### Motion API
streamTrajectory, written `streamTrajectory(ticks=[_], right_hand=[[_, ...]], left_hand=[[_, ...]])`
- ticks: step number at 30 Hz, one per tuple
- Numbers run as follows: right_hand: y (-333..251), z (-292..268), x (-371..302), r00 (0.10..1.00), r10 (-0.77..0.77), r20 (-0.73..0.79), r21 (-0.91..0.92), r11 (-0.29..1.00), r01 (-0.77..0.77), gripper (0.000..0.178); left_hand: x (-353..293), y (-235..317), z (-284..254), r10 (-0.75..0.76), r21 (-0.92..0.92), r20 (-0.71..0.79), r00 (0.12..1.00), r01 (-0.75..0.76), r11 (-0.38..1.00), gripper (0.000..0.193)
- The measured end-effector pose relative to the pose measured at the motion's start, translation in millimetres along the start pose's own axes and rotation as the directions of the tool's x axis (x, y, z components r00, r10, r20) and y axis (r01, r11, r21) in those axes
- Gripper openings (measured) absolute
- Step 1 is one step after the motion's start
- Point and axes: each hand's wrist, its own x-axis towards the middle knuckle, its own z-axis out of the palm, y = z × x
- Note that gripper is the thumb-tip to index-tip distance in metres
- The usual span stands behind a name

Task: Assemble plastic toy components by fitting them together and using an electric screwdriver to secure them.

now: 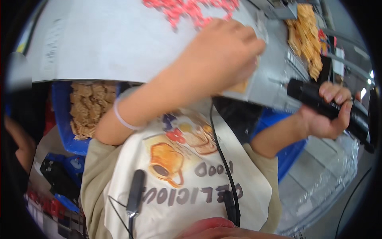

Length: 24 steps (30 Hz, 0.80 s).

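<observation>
My left hand (pixel 229 51) reaches across over the white worktable, its fingers curled together above a flat tan piece (pixel 240 86) at the table's near edge. What its fingertips hold, if anything, is hidden behind the hand. Just past the knuckles lies a spread of small pink ring-like parts (pixel 187 10). Out at the right, my right hand (pixel 332 105) is wrapped round a black electric screwdriver (pixel 308 93). The tool is tilted, with its thin metal bit pointing left toward the table edge.
Below the table's left edge sits a blue bin (pixel 63 119) of tan parts (pixel 89 105). More tan pieces (pixel 305 36) are heaped at the far right. A clear plastic-lined container (pixel 318 179) stands low on the right. Another person's arm (pixel 22 143) shows at the far left. A cable hangs before my apron.
</observation>
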Motion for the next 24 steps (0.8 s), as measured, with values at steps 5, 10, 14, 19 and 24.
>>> streamTrajectory(ticks=[5,10,14,19,24], right_hand=[[6,-35,-16,0.979,0.068,-0.193,0.035,0.997,-0.063,0.04],[7,-54,-23,0.978,0.068,-0.199,0.033,0.997,-0.063,0.042],[5,-58,-26,0.955,0.075,-0.287,0.005,0.997,-0.077,0.04],[15,-66,-29,0.931,0.11,-0.348,0.067,0.993,-0.092,0.04],[26,-49,-27,0.916,0.129,-0.38,0.052,0.992,-0.119,0.043]], left_hand=[[-3,26,-2,0.065,0.319,0.117,0.991,-0.1,0.943,0.05],[-3,38,-20,0.013,0.509,0.359,0.933,-0.207,0.836,0.059],[11,8,-83,0.086,0.55,0.093,0.992,-0.123,0.826,0.059],[29,-48,-229,-0.052,0.715,-0.505,0.862,0.451,0.534,0.08],[-44,-107,-301,0.047,0.853,-0.449,0.892,0.412,0.321,0.067]])
